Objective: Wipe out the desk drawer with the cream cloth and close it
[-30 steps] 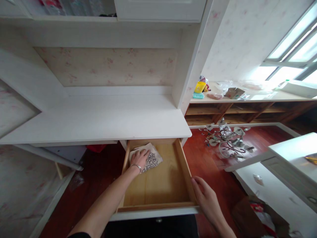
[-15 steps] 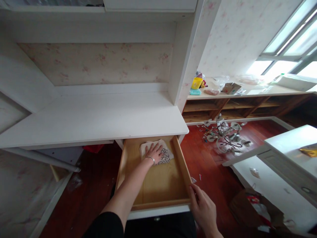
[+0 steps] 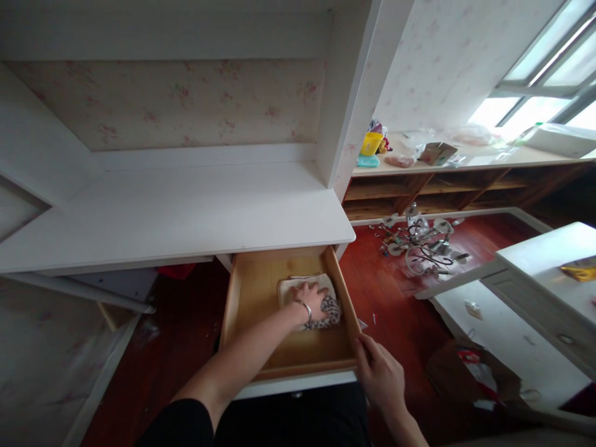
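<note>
The left hand (image 3: 313, 297) lies flat on a patterned cloth (image 3: 321, 304) inside the open wooden drawer (image 3: 254, 292), its fingers (image 3: 321, 292) spread apart and pressed down on the fabric rather than closed around it, which suits pushing a cloth over a surface better than lifting it. The cloth sits on the drawer floor towards the right side wall, partly under the palm, with a cream part towards the back and a dark printed part towards the front. A thin bracelet (image 3: 307, 308) circles the left wrist. The right hand (image 3: 379, 372) rests at the drawer's front right corner, fingers curled over the edge where the side wall meets the white front panel (image 3: 298, 383); this grip looks as if it steadies the drawer in its pulled-out position while the other hand bears down. The drawer hangs beneath a white desk (image 3: 186, 211), whose top is bare in this view. On the red floor (image 3: 400, 323) to the right lies a tangle of metal light fittings (image 3: 419, 245), well apart from both hands, and a long wooden shelf (image 3: 465, 186) under the window carries small clutter.
</note>
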Demonstrator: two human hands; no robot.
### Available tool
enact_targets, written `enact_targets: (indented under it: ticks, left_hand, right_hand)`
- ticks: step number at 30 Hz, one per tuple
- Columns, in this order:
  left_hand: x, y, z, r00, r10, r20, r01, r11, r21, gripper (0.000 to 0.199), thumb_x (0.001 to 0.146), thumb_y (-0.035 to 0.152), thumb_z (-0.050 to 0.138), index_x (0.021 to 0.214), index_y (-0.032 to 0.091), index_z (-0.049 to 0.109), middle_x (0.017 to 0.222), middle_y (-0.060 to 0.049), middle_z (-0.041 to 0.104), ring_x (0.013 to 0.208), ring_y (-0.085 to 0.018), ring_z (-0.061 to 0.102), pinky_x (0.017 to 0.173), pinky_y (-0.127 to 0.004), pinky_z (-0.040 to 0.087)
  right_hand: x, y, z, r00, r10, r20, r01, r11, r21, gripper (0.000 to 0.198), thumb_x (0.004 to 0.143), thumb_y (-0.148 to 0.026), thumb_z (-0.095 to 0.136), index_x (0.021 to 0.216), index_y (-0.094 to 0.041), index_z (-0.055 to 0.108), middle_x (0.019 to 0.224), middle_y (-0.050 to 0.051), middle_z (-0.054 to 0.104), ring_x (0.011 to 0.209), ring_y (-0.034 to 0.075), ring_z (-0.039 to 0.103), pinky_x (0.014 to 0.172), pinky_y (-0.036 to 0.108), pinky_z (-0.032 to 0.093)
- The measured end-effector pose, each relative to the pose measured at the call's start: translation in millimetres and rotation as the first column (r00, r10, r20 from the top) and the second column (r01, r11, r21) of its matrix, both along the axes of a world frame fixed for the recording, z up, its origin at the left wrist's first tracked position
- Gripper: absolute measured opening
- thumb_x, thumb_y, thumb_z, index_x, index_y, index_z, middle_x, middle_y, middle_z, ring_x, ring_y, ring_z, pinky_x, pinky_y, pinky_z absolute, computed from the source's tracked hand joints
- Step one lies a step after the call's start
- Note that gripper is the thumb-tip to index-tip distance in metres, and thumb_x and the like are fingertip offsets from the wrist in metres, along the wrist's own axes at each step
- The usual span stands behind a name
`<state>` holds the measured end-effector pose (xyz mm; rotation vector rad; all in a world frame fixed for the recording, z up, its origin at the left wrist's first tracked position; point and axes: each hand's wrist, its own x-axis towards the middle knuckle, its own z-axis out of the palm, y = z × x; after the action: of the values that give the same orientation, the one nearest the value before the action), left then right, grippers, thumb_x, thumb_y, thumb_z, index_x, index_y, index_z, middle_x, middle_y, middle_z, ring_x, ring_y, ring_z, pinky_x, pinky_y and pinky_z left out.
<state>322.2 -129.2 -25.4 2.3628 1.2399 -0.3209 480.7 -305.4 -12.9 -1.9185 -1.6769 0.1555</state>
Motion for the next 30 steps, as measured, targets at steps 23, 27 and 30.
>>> enact_targets:
  ticks: [23, 27, 30]
  left_hand:
    - [-139.6, -50.8, -11.7, 0.984, 0.050, -0.172, -0.071, 0.991, -0.117, 0.109, 0.060, 0.039, 0.077, 0.150, 0.035, 0.014, 0.160, -0.005, 0.004, 0.142, -0.044, 0.006, 0.098, -0.070, 0.034]
    - [-152.5, -17.2, -8.5, 0.977, 0.128, -0.170, -0.155, 0.975, -0.160, 0.101, 0.066, 0.045, 0.067, 0.150, 0.036, 0.011, 0.160, -0.004, -0.003, 0.143, -0.043, 0.005, 0.101, -0.071, 0.029]
    - [-147.6, 12.2, -6.7, 0.978, 0.133, -0.160, -0.156, 0.978, -0.142, 0.095, 0.068, 0.047, 0.063, 0.149, 0.037, 0.014, 0.160, -0.003, 0.001, 0.143, -0.042, 0.007, 0.103, -0.069, 0.028]
  right_hand:
    - [4.2, -1.7, 1.2, 0.997, -0.041, 0.058, 0.049, 0.988, -0.144, 0.045, 0.092, -0.052, 0.037, 0.094, -0.022, 0.070, 0.088, 0.005, 0.074, 0.074, 0.020, 0.070, 0.063, 0.026, 0.048]
    - [7.0, -1.1, -1.9, 0.998, -0.035, 0.059, 0.045, 0.983, -0.178, 0.045, 0.089, -0.054, 0.037, 0.093, -0.023, 0.070, 0.088, 0.004, 0.074, 0.077, 0.021, 0.071, 0.063, 0.027, 0.049]
    - [7.5, 0.3, -3.6, 0.998, -0.036, 0.058, 0.047, 0.980, -0.196, 0.044, 0.088, -0.054, 0.038, 0.092, -0.024, 0.070, 0.088, 0.003, 0.074, 0.078, 0.021, 0.071, 0.063, 0.028, 0.050]
